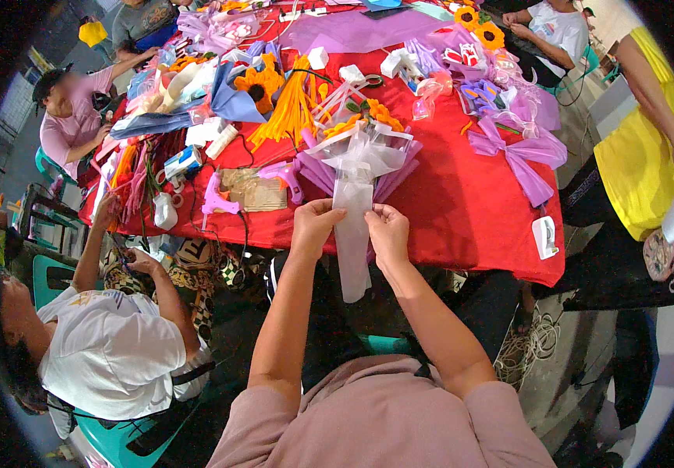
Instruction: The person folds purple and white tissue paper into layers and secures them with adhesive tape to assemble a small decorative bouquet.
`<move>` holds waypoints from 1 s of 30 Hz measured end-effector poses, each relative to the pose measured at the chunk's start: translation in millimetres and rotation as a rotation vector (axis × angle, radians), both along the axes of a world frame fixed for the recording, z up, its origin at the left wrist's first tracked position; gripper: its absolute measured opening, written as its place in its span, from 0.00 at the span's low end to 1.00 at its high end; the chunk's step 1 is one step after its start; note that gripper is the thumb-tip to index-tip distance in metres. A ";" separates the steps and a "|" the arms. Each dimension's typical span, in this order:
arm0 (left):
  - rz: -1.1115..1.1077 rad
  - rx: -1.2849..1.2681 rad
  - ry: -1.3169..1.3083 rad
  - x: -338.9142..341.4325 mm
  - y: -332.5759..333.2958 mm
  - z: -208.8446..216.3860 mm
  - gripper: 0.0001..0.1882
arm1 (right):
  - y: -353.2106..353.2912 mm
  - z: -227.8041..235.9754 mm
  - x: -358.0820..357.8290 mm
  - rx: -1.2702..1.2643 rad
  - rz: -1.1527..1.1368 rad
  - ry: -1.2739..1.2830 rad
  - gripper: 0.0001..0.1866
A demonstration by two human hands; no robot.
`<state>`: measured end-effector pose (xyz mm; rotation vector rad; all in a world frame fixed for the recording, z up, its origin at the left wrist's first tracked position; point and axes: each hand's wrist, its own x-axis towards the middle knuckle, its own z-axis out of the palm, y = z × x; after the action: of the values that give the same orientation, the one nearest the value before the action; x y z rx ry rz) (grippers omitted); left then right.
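Note:
My left hand (315, 225) and my right hand (387, 232) both pinch the clear plastic wrap (352, 204) around the stem of a bouquet (359, 148). The bouquet lies on the red-covered table (462, 210), its head pointing away from me, with orange flowers, purple paper and clear film. The wrapped stem hangs over the table's near edge, down between my forearms.
A purple glue gun (218, 200), a bundle of orange pipe cleaners (290, 109), purple ribbon bows (518, 150), sunflowers (479, 25) and tape dispensers crowd the table. A person in a white shirt (110, 347) sits at my left; others sit around the table, one in yellow (641, 156) at right.

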<state>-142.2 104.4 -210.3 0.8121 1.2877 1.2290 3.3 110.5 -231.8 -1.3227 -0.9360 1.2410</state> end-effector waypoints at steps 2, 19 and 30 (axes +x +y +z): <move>0.032 -0.017 0.066 0.5 7.4 -6.5 0.12 | 5.6 -7.0 -0.6 -0.068 -0.027 0.025 0.08; 0.147 -0.119 0.154 6.0 13.5 -10.6 0.13 | 16.0 -18.1 5.4 -0.081 -0.065 -0.266 0.06; 0.027 -0.223 -0.047 -3.9 7.9 -12.7 0.17 | 9.4 -3.6 3.3 -0.048 0.029 0.019 0.07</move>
<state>-146.1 112.3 -223.0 0.6036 1.3733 1.0955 6.6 120.0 -235.4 -1.3368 -0.9193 1.3034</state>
